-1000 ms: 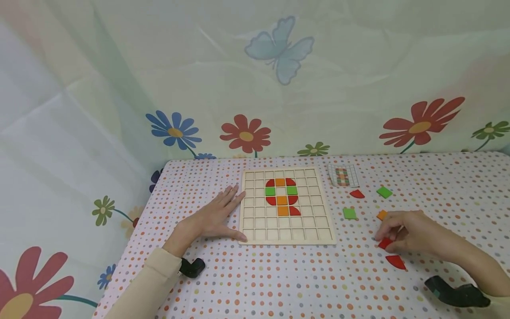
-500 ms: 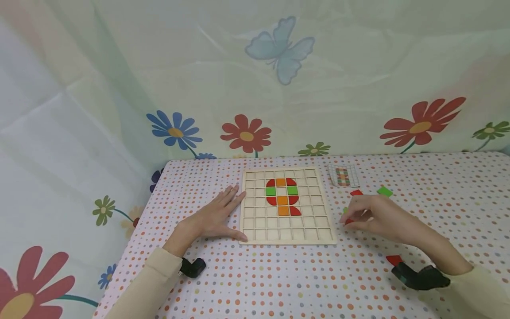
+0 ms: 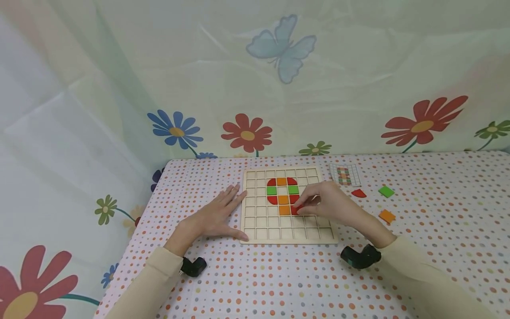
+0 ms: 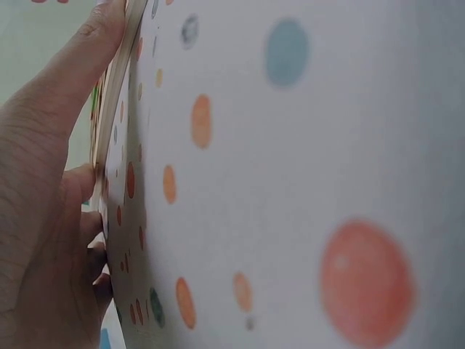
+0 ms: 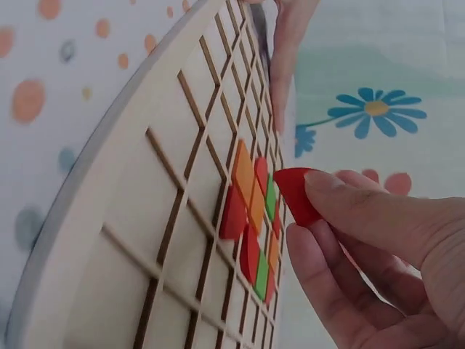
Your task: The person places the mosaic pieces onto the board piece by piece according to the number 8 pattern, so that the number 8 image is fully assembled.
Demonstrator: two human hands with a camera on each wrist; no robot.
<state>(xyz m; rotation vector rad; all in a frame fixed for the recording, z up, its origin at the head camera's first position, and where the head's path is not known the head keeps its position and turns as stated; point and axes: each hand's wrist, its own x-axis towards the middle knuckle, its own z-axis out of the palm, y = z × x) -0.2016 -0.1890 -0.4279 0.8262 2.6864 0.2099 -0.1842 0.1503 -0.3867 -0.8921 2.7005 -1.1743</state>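
A square wooden grid board (image 3: pixel 263 232) lies on the dotted tablecloth. Red quarter-circle tiles, orange squares (image 3: pixel 281 181) and green squares (image 3: pixel 272 190) fill some of its cells. My left hand (image 3: pixel 219 215) lies spread along the board's left edge, with the thumb at the near corner. Between thumb and fingertips my right hand (image 3: pixel 328 201) pinches a red quarter-circle tile (image 5: pixel 296 196). In the right wrist view this tile stands off the board's surface, close to the tiles set in it. From the head it overlaps the red tile right of the lowest orange square.
Right of the board lie a red quarter-circle tile (image 3: pixel 359 193), a green square tile (image 3: pixel 386 191) and orange tile material (image 3: pixel 387 216). A printed pattern card (image 3: pixel 350 173) sits at the board's far right corner. A flowered cloth (image 3: pixel 358 88) hangs behind the table.
My right hand has picked up a red tile from the right of the table and carried it left over the board. The left hand has stayed in place.
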